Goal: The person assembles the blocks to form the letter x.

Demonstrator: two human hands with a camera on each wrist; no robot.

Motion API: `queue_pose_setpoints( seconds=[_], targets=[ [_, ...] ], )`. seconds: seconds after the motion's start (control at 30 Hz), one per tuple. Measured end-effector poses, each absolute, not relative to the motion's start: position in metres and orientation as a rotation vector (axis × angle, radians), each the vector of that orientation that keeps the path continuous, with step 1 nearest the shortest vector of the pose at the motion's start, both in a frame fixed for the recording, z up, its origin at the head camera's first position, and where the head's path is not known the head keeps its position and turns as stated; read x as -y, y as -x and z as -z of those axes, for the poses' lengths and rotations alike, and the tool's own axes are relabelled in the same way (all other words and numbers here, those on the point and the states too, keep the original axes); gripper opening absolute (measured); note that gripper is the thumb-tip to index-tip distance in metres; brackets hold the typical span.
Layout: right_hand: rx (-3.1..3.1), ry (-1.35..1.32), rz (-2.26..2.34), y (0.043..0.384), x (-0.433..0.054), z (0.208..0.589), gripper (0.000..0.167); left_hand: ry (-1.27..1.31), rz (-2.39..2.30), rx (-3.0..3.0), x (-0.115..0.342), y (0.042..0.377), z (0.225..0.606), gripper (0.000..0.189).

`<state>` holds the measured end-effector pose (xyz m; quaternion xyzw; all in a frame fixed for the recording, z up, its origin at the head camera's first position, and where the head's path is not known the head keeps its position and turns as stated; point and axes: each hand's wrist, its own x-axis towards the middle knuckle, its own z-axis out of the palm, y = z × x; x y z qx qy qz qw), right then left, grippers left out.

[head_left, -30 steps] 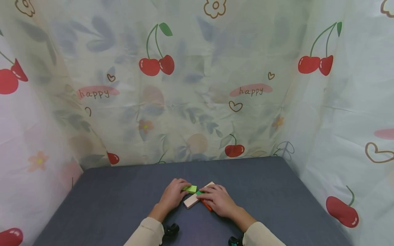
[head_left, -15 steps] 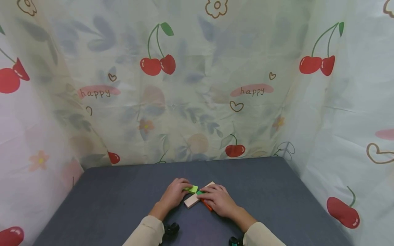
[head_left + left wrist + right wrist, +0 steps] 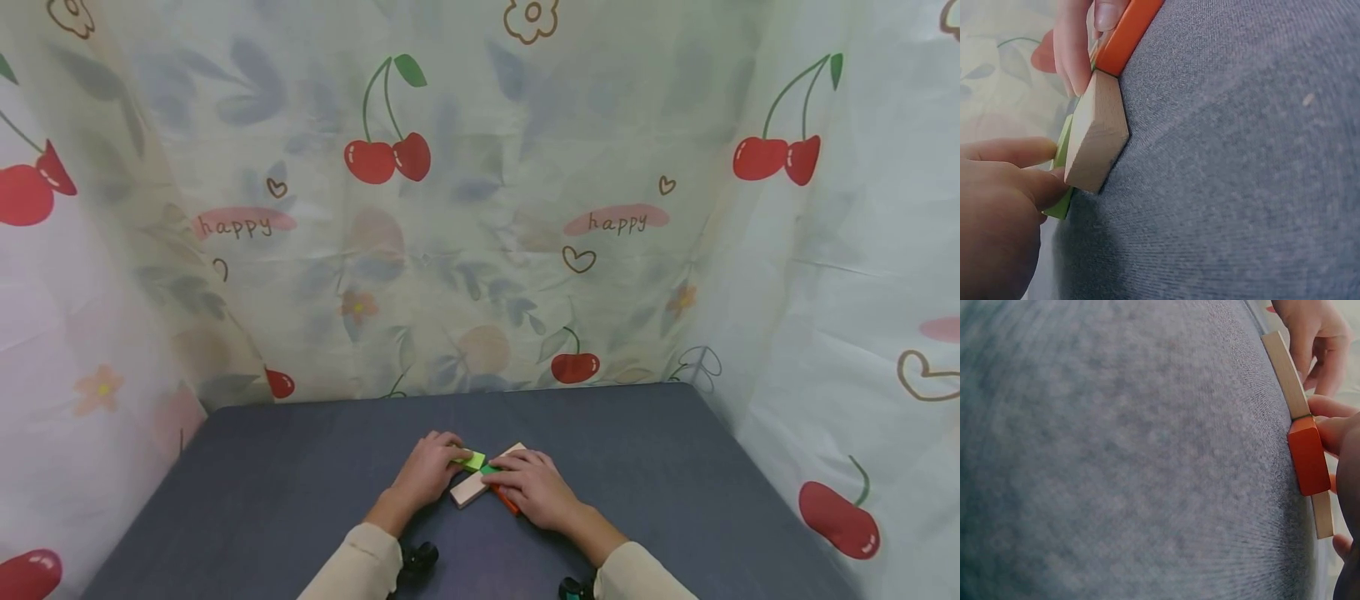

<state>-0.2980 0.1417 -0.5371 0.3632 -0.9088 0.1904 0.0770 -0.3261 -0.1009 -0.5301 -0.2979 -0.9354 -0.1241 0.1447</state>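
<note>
A lime-green block [image 3: 472, 460] is pinched between the thumb and fingers of my left hand [image 3: 426, 468]. Its near end lies close to a green block [image 3: 489, 470], which shows between two pale wooden blocks [image 3: 469, 490] set along a slanting line. My right hand [image 3: 534, 489] rests over these blocks, its extended fingers touching the green one. From under it an orange block [image 3: 1310, 456] points back toward me. In the left wrist view, a wooden block [image 3: 1100, 134] stands between the lime-green block and the orange one. My right palm hides part of the arrangement.
The blocks lie on a dark grey-blue cloth-covered table [image 3: 300, 467]. Patterned curtain [image 3: 465, 208] hangs behind and on both sides. Dark wrist devices [image 3: 417, 560] sit under the cuffs of both sleeves.
My left hand has edged slightly right with the lime-green block, bringing it nearer the green one. The right hand and other blocks stay nearly still; the whole view drifts slightly.
</note>
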Motion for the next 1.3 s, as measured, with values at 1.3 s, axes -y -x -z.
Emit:
queue_pose_setpoints(
  seconds=[1.3],
  targets=[
    [2.727,-1.089,-0.578,0.299,-0.142,0.539,0.033,0.954,0.212,2.759,0.09,0.326,0.522,0.03]
  ],
)
